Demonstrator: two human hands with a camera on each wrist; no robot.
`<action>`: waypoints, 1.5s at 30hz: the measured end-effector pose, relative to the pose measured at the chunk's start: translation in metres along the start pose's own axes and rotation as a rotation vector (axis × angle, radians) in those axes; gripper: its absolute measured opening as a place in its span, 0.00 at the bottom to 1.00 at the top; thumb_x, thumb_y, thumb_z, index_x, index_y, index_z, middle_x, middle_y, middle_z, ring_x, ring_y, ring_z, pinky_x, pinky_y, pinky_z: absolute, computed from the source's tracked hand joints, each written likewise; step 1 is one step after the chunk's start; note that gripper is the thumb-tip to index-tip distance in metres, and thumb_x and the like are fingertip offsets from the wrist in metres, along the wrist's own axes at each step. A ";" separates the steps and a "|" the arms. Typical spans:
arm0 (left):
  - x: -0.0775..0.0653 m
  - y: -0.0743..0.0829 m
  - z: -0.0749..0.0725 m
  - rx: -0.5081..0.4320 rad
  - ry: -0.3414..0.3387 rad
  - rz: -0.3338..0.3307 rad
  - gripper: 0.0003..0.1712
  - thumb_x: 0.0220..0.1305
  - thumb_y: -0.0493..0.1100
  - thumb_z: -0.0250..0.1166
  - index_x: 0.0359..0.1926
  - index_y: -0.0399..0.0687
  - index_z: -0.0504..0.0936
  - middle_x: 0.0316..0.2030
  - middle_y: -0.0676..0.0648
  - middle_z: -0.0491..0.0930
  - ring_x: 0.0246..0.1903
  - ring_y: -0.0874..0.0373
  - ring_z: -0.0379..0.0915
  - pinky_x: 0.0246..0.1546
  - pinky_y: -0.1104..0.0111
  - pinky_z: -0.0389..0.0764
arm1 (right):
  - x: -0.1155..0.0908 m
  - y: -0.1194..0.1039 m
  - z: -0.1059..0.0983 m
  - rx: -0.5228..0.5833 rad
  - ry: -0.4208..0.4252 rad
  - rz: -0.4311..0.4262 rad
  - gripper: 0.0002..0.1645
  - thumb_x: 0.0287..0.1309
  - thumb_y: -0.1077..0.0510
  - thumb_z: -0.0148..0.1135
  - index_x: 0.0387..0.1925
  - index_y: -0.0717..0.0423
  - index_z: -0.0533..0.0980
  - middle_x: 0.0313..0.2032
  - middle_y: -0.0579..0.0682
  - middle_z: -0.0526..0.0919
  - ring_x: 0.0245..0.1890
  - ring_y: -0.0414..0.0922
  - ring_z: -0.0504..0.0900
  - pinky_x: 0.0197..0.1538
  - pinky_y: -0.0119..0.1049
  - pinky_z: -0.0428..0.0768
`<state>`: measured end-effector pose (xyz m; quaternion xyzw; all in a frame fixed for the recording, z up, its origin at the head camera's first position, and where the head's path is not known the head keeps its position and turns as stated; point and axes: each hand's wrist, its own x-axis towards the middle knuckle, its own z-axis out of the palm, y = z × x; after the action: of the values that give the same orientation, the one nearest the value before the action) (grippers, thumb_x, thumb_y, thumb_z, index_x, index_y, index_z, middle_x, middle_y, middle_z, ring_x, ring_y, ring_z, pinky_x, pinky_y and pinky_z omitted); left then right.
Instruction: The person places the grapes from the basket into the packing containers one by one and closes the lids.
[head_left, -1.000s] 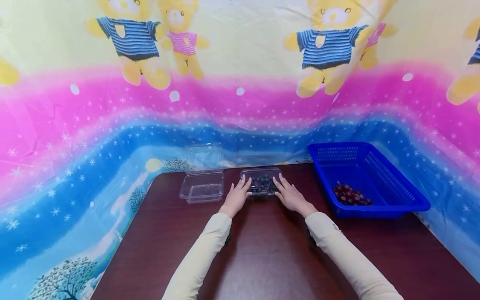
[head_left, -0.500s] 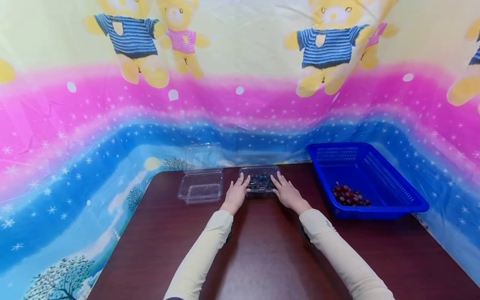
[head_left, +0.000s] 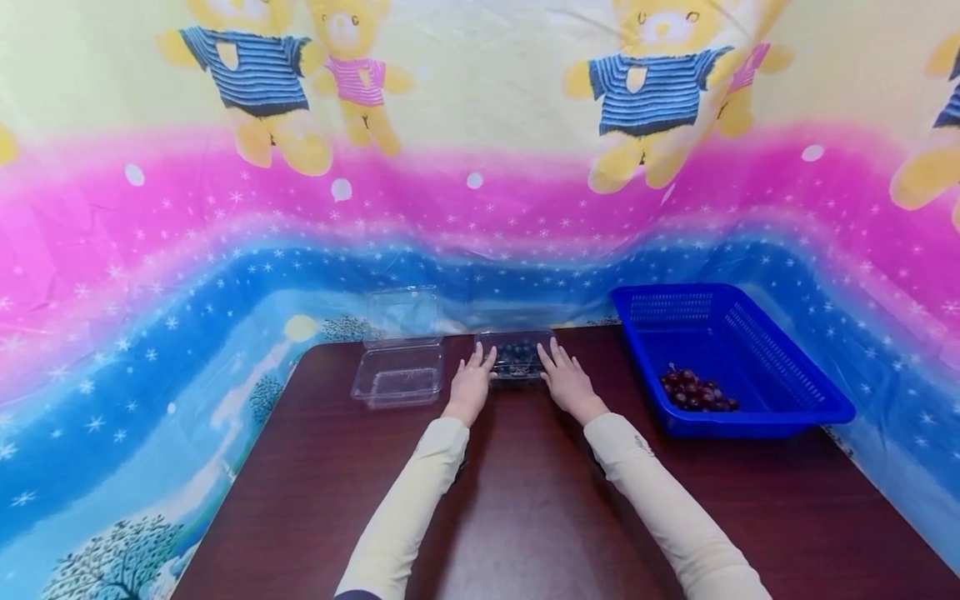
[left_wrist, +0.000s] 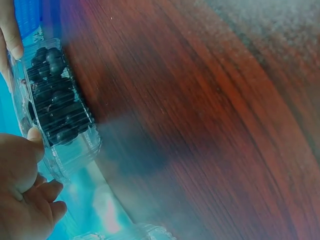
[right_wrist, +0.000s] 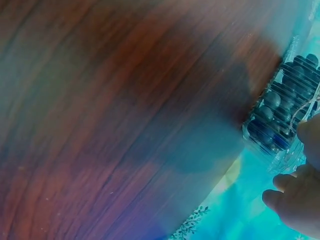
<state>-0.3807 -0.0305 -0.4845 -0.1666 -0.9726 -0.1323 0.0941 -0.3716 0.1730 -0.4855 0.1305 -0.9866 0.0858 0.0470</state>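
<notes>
A lidded clear plastic clamshell box (head_left: 515,337) of dark grapes (left_wrist: 60,102) sits near the table's back edge. My left hand (head_left: 470,387) lies at its left side, fingers stretched forward onto the lid. From the right, my right hand (head_left: 567,383) mirrors it, fingers spread over the lid's edge. In the left wrist view the left thumb (left_wrist: 35,135) touches the front rim. Part of the right hand (right_wrist: 302,185) shows beside the box in the right wrist view. A second clear clamshell box (head_left: 401,375), lid raised and nothing inside, stands to the left.
A blue plastic basket (head_left: 750,423) stands at the right, with a bunch of red grapes (head_left: 696,389) in its front left corner. The dark brown table (head_left: 517,483) ends just behind the boxes, against a printed cloth backdrop (head_left: 480,233).
Both hands and the filled box have shifted slightly away from me, toward the back edge. The hands have also come a little closer together. The head view has turned slightly.
</notes>
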 end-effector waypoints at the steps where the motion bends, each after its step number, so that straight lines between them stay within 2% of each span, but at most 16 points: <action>1: 0.000 0.000 0.000 0.004 0.005 -0.003 0.29 0.68 0.38 0.52 0.69 0.52 0.60 0.69 0.38 0.54 0.66 0.50 0.56 0.65 0.55 0.58 | 0.001 0.000 0.000 0.002 -0.006 0.004 0.34 0.70 0.53 0.42 0.72 0.52 0.44 0.72 0.60 0.41 0.71 0.56 0.47 0.68 0.53 0.52; 10: 0.008 0.002 0.000 0.047 -0.013 -0.061 0.31 0.68 0.35 0.50 0.70 0.55 0.57 0.70 0.41 0.52 0.67 0.52 0.55 0.66 0.58 0.57 | 0.011 -0.001 0.002 -0.018 -0.015 0.036 0.35 0.71 0.52 0.41 0.73 0.51 0.42 0.72 0.59 0.38 0.71 0.55 0.47 0.69 0.53 0.52; 17: 0.013 0.002 0.007 0.076 0.003 -0.057 0.30 0.68 0.37 0.50 0.70 0.56 0.58 0.70 0.42 0.53 0.67 0.53 0.56 0.66 0.59 0.58 | 0.014 0.004 0.004 0.006 -0.016 0.040 0.35 0.70 0.52 0.42 0.73 0.51 0.43 0.72 0.59 0.38 0.71 0.56 0.47 0.68 0.54 0.53; 23: 0.016 0.002 0.006 0.069 0.001 -0.059 0.30 0.68 0.39 0.50 0.70 0.55 0.59 0.69 0.40 0.54 0.66 0.52 0.56 0.65 0.58 0.59 | 0.018 0.005 0.005 0.010 -0.057 0.059 0.36 0.71 0.51 0.40 0.73 0.50 0.39 0.72 0.58 0.35 0.71 0.55 0.44 0.69 0.53 0.51; 34: 0.023 0.001 0.004 0.055 -0.009 -0.100 0.32 0.67 0.33 0.50 0.70 0.55 0.57 0.70 0.41 0.52 0.67 0.53 0.54 0.66 0.57 0.58 | 0.032 0.003 0.004 0.008 -0.090 0.094 0.36 0.71 0.50 0.39 0.73 0.49 0.37 0.73 0.57 0.33 0.72 0.54 0.43 0.68 0.51 0.54; 45: 0.027 0.004 0.007 0.041 -0.004 -0.112 0.34 0.65 0.30 0.50 0.70 0.53 0.58 0.70 0.39 0.52 0.67 0.50 0.55 0.66 0.57 0.58 | 0.032 0.004 0.005 0.029 -0.071 0.115 0.37 0.71 0.52 0.40 0.73 0.49 0.37 0.72 0.56 0.33 0.72 0.54 0.42 0.66 0.51 0.60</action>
<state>-0.4057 -0.0167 -0.4843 -0.1101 -0.9831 -0.1173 0.0879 -0.4036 0.1675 -0.4873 0.0773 -0.9922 0.0979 0.0049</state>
